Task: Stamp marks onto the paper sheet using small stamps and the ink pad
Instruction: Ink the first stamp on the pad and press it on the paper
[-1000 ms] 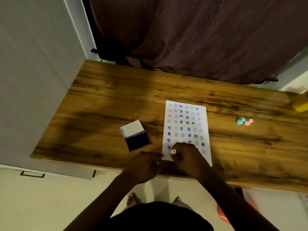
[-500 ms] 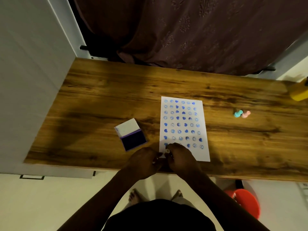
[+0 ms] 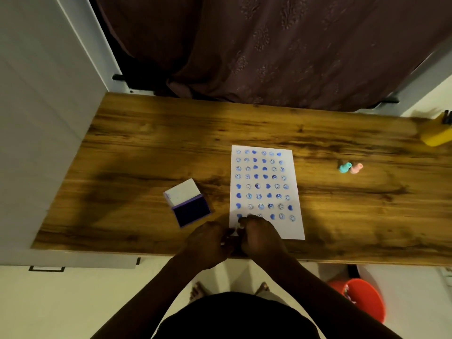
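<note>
A white paper sheet [image 3: 265, 192] lies on the wooden table [image 3: 146, 148], covered with rows of blue smiley and heart marks. My right hand [image 3: 260, 237] rests on the sheet's near left corner, fingers closed around a small pale stamp that barely shows at its fingertips. My left hand [image 3: 208, 241] sits just left of it at the sheet's corner, fingers curled, touching the right hand. An open ink pad [image 3: 189, 205] with a dark purple surface and raised white lid lies left of the sheet. A teal stamp [image 3: 344, 167] and a pink stamp [image 3: 355, 168] lie to the right.
A yellow holder [image 3: 436, 135] with dark pens stands at the table's far right edge. A dark curtain [image 3: 269, 45] hangs behind the table, a white wall [image 3: 36, 118] runs along its left. A red bucket [image 3: 362, 302] sits on the floor at right.
My right hand has slid left along the sheet's bottom row to its near left corner, closing up against my left hand. The camera view has shifted slightly.
</note>
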{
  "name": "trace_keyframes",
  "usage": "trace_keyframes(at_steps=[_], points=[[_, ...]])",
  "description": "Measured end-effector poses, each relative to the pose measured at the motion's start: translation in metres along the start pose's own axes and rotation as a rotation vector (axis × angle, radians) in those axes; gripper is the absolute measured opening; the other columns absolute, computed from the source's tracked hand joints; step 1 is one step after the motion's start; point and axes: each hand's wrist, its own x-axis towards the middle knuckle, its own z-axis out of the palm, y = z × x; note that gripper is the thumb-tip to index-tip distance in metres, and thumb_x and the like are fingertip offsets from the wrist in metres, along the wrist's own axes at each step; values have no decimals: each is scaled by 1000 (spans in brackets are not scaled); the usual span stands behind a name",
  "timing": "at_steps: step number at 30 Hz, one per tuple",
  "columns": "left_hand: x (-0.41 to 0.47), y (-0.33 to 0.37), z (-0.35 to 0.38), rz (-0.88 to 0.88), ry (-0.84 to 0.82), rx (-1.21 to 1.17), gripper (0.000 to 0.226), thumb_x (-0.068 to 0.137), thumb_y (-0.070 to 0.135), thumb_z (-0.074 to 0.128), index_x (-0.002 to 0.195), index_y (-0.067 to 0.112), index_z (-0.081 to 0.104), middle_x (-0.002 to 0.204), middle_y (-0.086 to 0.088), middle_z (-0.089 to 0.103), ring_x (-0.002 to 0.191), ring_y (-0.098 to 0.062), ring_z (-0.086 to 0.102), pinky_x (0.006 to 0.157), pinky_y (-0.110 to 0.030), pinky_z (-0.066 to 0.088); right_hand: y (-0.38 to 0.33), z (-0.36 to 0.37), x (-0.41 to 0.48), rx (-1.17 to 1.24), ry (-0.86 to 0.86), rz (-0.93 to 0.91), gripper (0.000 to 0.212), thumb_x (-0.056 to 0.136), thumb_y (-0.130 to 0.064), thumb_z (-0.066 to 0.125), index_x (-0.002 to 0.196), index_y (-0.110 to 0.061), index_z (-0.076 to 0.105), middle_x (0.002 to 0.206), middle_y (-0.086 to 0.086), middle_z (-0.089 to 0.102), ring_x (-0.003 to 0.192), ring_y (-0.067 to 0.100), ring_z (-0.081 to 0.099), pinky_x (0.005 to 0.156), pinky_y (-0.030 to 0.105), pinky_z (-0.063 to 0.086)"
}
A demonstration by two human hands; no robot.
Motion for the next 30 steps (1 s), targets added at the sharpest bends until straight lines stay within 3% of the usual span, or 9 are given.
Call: trace_keyframes(at_steps=[5,8,10,14,16,18,22,25,30], points=[[1,9,-17,-26,-38,-68,54,85,59,55,121,24,74,117,-1,78,105,-20,73,94,-34,58,6,-20,5,261,1,93,32,88,-34,75,117,-22,71,124,-2,72,117,16,65,101,23,46],[3,9,-24,-65,-14,-90,31,90,33,65,116,20,76,116,2,77,106,-18,73,93,-30,57,11,-40,3,471,89,164,21,85,-37,78,102,-26,74,105,-12,76,98,3,70,86,13,50],[4,10,-26,-81,72,-158,16,92,20,70,106,20,77,105,7,75,101,-15,73,90,-26,56,14,-54,-1,642,125,226,16,84,-39,79,94,-27,75,89,-13,77,83,5,73,77,15,56],[5,22,-31,-239,148,-770,11,93,12,73,98,19,80,101,-6,82,96,-29,78,85,-42,65,17,-74,-14,1030,65,241,15,85,-24,80,99,-20,74,88,-3,79,78,16,76,69,26,63],[3,28,-32,-226,119,-992,17,87,18,79,104,16,81,104,-12,82,98,-33,78,82,-39,65,18,-76,-20,1006,39,209,20,84,-21,81,102,-18,73,90,-1,79,79,17,77,70,27,63],[4,36,-33,-202,79,-1066,29,81,25,81,109,18,81,107,-14,81,99,-34,78,81,-35,64,18,-78,-24,987,33,158,22,84,-20,82,104,-19,73,92,-2,79,81,16,77,69,25,62],[10,46,-32,-187,32,-1073,33,84,22,79,115,12,79,112,-19,79,102,-41,76,85,-41,64,23,-83,-27,1016,54,81,22,84,-19,82,105,-22,75,90,-4,79,78,15,77,68,20,59],[12,56,-34,-112,-17,-1050,32,89,21,77,119,11,76,111,-21,78,95,-36,77,85,-42,63,28,-87,-26,996,64,44,23,85,-18,81,107,-21,75,93,-4,79,81,15,77,71,22,61],[17,73,-35,-66,-43,-1001,30,95,14,70,125,15,73,113,-21,77,94,-36,76,85,-43,63,39,-94,-24,923,62,15,25,84,-20,82,108,-23,75,98,-8,78,92,13,75,87,35,63]])
